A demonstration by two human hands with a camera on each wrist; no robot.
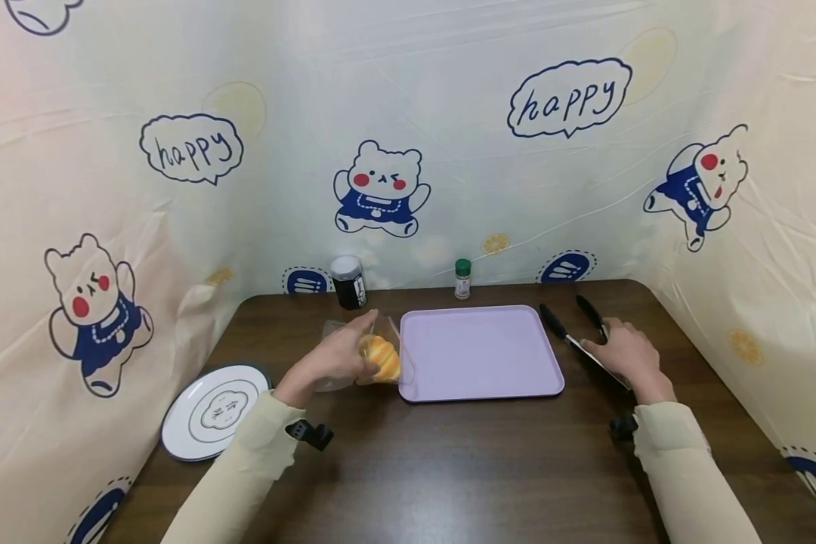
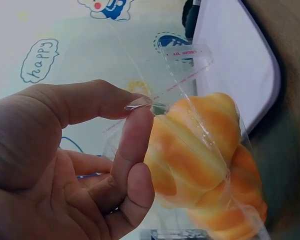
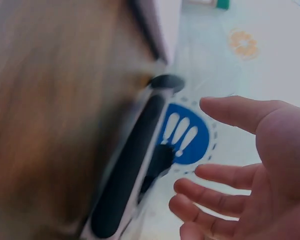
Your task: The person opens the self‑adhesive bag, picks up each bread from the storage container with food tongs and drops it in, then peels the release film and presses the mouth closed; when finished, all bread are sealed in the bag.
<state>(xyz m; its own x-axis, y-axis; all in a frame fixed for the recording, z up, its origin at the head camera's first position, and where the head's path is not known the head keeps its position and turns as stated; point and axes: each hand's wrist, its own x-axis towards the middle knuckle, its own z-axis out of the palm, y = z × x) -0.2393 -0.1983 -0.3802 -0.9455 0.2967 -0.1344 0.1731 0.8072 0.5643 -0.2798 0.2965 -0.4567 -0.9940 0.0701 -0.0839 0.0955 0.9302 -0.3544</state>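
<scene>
My left hand [image 1: 336, 353] pinches the edge of a clear plastic bag [image 1: 389, 329] between thumb and finger. Inside the bag is a golden, ridged bread roll [image 2: 190, 150], lying at the left edge of a lilac tray [image 1: 481, 355]. My right hand [image 1: 627, 353] hovers with spread fingers over a pair of tongs [image 1: 575, 344] with black-covered arms and metal edges, right of the tray. In the right wrist view a gap shows between its fingers and the black tong arm [image 3: 132, 165], and the palm holds nothing.
Behind the left hand stands a dark jar [image 1: 349, 285] with a grey lid. A small green-capped bottle [image 1: 462, 281] is behind the tray. To the left lies a white plate [image 1: 187, 419] with a drawn face, partly under the left sleeve. Printed cloth [image 1: 449, 91] encloses the wooden table.
</scene>
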